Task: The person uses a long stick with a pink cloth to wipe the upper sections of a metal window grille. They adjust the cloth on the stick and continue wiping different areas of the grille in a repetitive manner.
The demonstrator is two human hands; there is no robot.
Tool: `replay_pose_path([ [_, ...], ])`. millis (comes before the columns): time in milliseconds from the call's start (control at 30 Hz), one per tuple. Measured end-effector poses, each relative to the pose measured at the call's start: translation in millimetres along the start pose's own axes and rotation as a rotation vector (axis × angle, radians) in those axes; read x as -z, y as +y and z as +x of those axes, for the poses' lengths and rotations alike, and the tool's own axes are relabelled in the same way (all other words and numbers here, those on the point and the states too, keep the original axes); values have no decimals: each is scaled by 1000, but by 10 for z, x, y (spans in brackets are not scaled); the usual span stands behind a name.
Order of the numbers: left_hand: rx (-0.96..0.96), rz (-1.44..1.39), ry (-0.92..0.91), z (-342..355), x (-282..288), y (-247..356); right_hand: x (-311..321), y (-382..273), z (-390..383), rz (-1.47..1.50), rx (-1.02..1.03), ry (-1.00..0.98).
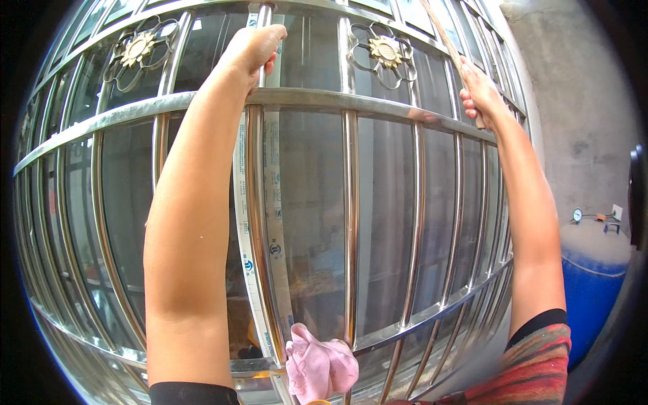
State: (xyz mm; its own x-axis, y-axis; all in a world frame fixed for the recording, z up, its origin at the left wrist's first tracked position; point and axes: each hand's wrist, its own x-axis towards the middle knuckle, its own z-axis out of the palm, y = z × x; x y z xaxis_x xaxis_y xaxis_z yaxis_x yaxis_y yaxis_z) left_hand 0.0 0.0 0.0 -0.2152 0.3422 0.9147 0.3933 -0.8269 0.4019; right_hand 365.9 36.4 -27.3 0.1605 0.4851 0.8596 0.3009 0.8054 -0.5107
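Note:
My left hand (260, 50) is closed round an upright stainless-steel bar (265, 15) of the window grille, above its middle horizontal rail (310, 100). My right hand (482, 94) grips a long, thin, light wooden stick (443, 37) near its lower end; the stick slants up past the top of the view, in front of the grille's right part. A crumpled pink cloth (322, 361) sits low at the centre, by the grille's lower rail. Behind the bars are glass and white frame strips (277, 175) with protective film.
Two metal flower ornaments (388, 52) decorate the grille's upper band. At the right, a grey concrete wall (574, 128) adjoins the grille, with a blue tank (590, 297), a small gauge (578, 216) and a socket (617, 212) low beside it.

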Motion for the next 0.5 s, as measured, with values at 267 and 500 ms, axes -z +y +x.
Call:
replay_pose_path([
  [267, -49, -19, 31, -110, -41, 37, -206, -114, -801, 30, -77, 20],
  [500, -22, -2, -13, -78, -14, 21, 70, -221, -1842, 193, -236, -54],
])
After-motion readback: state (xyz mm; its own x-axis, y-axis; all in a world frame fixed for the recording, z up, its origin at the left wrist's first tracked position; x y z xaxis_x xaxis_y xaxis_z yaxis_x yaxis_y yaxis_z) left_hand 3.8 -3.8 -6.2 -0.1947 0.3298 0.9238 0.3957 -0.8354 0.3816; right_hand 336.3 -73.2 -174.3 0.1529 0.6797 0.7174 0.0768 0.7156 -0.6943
